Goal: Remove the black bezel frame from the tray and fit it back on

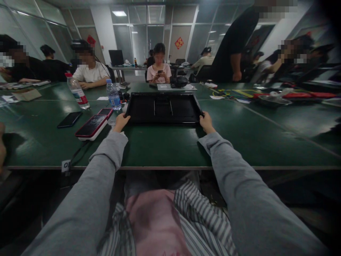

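A wide black tray-like panel (141,110) with a raised rim and two thin metal bars near its middle is at the centre, over the green table (165,145). My left hand (122,122) grips its left edge near the front corner, thumb on top. On the opposite side my right hand (206,122) holds the right edge the same way. The fingers beneath the rim are mostly hidden. Just beyond my left hand stands a bottle with a blue cap (114,97).
To the left lie a dark phone (69,120), a red-framed device (93,125) with a cable, and a red-capped bottle (77,93). Cables (234,93) and a red tool (301,95) lie at the back right. Several people are around the table.
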Action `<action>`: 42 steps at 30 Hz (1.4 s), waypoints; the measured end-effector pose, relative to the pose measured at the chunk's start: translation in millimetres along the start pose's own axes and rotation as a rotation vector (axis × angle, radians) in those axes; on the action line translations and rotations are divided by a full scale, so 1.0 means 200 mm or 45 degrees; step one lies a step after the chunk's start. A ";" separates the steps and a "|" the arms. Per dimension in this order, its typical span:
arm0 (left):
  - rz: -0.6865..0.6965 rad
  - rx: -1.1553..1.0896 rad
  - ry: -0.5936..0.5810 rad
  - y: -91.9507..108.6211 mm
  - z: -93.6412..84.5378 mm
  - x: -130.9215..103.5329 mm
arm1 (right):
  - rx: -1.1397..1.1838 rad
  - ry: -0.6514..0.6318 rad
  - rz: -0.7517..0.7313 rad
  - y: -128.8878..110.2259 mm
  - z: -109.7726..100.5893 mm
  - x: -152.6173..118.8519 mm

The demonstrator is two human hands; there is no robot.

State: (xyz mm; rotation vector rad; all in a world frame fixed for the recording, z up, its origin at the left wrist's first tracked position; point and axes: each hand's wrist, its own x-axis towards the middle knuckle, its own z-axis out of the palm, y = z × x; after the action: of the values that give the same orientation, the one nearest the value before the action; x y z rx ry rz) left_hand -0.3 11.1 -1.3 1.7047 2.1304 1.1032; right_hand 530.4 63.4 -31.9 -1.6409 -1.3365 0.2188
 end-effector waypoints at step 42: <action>0.061 0.237 -0.084 0.08 -0.02 -0.06 | -0.005 0.039 -0.027 -0.02 -0.04 -0.04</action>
State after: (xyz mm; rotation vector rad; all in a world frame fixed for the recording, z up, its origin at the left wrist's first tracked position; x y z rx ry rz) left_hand 13.2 -1.0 8.4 1.8529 2.2227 0.8699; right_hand 529.9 51.9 -28.5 -1.6267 -1.3312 0.1780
